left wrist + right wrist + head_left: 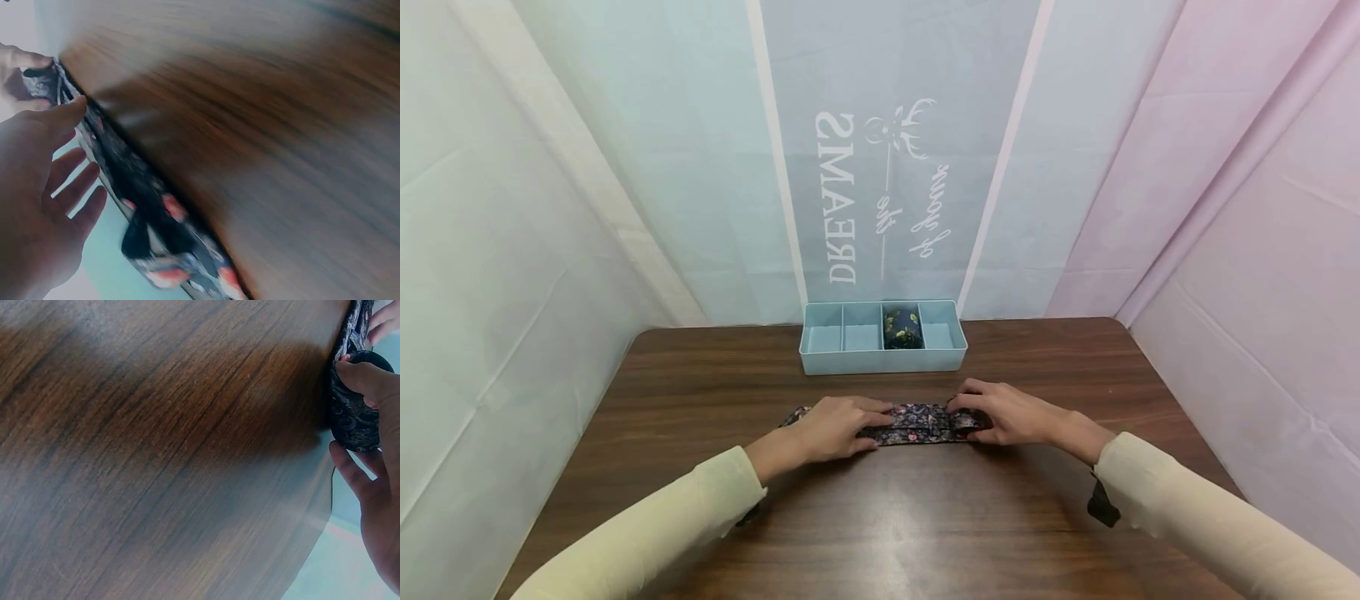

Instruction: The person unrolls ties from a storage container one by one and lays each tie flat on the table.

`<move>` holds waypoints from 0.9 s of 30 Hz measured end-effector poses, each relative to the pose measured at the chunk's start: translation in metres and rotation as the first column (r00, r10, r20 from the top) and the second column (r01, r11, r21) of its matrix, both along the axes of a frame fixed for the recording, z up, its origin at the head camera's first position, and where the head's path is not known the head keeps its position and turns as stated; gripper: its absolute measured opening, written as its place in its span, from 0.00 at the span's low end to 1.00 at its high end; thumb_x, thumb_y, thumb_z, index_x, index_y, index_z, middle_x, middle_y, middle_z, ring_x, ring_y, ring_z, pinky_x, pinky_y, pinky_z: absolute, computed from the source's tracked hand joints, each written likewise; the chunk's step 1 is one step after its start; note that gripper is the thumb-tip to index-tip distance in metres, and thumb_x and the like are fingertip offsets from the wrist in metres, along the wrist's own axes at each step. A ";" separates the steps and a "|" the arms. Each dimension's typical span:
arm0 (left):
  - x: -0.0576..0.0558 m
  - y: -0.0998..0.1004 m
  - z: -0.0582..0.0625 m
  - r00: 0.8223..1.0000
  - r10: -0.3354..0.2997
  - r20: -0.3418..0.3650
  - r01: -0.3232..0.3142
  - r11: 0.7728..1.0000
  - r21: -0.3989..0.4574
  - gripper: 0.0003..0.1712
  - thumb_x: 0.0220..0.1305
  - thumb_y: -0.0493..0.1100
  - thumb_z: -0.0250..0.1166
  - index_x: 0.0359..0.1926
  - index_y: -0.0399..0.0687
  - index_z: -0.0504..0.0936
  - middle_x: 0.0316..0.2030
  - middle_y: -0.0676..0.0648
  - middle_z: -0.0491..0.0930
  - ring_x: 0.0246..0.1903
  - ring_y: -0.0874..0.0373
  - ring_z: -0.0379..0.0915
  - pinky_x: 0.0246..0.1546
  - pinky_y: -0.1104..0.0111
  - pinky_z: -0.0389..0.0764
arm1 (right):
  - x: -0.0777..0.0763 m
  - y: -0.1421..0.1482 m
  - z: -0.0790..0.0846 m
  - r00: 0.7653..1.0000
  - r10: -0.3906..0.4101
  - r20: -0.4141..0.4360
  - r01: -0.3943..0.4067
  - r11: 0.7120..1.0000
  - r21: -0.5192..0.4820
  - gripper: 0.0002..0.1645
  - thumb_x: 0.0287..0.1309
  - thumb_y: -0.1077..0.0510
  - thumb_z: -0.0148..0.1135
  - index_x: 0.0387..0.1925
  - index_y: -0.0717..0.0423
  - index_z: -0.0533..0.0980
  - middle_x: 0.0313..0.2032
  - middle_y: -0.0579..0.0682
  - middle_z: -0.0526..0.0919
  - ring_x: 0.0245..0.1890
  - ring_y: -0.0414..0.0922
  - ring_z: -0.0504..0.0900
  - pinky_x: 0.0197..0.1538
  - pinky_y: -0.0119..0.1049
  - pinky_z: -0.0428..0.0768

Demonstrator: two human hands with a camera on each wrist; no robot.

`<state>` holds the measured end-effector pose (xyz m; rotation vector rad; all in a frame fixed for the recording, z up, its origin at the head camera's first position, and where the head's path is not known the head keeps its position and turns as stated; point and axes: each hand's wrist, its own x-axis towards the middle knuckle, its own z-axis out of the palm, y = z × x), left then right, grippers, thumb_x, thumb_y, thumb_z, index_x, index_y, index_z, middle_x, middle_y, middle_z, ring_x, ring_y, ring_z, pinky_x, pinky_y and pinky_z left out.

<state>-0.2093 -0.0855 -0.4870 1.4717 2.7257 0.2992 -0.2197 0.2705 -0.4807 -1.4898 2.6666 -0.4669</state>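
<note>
A dark necktie (913, 423) with a small floral print lies in a flattened strip across the table, its right end wound into a roll (354, 422). My right hand (1011, 413) holds that roll between thumb and fingers. Over the left part of the strip rests my left hand (835, 427), fingers extended and touching the cloth. The left wrist view shows my left thumb (65, 119) along the strip, and a loose folded end (165, 262) near the bottom. Part of the necktie is hidden under my left hand.
Behind the necktie stands a light blue divided box (880, 362) at the table's back edge. One compartment holds a rolled dark blue cloth with yellow flowers (901, 329). Light curtains (700, 167) surround the brown wooden table (880, 525) at the back and sides.
</note>
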 end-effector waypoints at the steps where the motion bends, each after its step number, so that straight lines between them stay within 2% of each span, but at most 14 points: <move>1: 0.000 0.003 0.000 1.000 -0.006 -0.001 0.006 1.000 -0.001 0.28 0.72 0.52 0.71 0.69 0.52 0.82 0.72 0.47 0.75 0.69 0.51 0.76 0.65 0.56 0.81 | 0.000 0.000 0.000 1.000 0.010 -0.012 -0.010 1.000 0.000 0.29 0.61 0.56 0.78 0.63 0.51 0.81 0.53 0.48 0.79 0.34 0.33 0.77 0.41 0.35 0.84; 6: 0.000 0.015 -0.003 1.000 0.008 -0.001 -0.008 1.000 -0.009 0.32 0.75 0.55 0.68 0.74 0.53 0.77 0.75 0.47 0.72 0.71 0.52 0.73 0.65 0.57 0.80 | -0.001 -0.002 0.000 0.999 0.022 -0.025 -0.022 1.000 0.009 0.30 0.62 0.54 0.78 0.64 0.50 0.81 0.53 0.48 0.78 0.37 0.35 0.78 0.42 0.36 0.84; 13: -0.006 0.031 -0.008 1.000 0.008 0.020 -0.009 1.000 0.025 0.32 0.77 0.56 0.65 0.76 0.54 0.74 0.75 0.48 0.71 0.71 0.52 0.73 0.62 0.57 0.83 | 0.001 -0.004 0.000 0.999 -0.045 0.016 0.045 0.999 0.015 0.28 0.65 0.44 0.76 0.62 0.48 0.82 0.54 0.46 0.79 0.45 0.38 0.82 0.47 0.42 0.87; 17: -0.007 0.039 -0.010 1.000 0.002 0.029 -0.003 1.000 0.027 0.32 0.78 0.58 0.62 0.77 0.56 0.73 0.76 0.48 0.71 0.70 0.52 0.74 0.61 0.58 0.83 | 0.003 -0.007 -0.001 0.997 -0.082 0.003 0.082 0.997 -0.010 0.25 0.69 0.38 0.70 0.58 0.47 0.85 0.52 0.45 0.81 0.45 0.37 0.82 0.48 0.41 0.87; 21: -0.008 0.042 -0.014 1.000 0.004 0.030 -0.005 1.000 0.026 0.29 0.79 0.58 0.62 0.75 0.57 0.76 0.75 0.50 0.71 0.68 0.53 0.76 0.58 0.59 0.85 | 0.004 -0.009 -0.003 0.995 -0.104 -0.007 0.104 0.994 -0.038 0.20 0.72 0.41 0.67 0.55 0.48 0.86 0.49 0.45 0.82 0.42 0.36 0.81 0.45 0.39 0.86; 27: -0.009 0.041 -0.018 0.999 0.009 0.038 -0.009 1.000 0.024 0.27 0.79 0.58 0.62 0.73 0.58 0.78 0.75 0.51 0.71 0.69 0.54 0.75 0.58 0.59 0.85 | 0.005 -0.010 -0.005 0.991 -0.131 -0.013 0.129 0.989 -0.069 0.14 0.73 0.46 0.67 0.51 0.48 0.87 0.47 0.43 0.83 0.41 0.34 0.81 0.44 0.38 0.87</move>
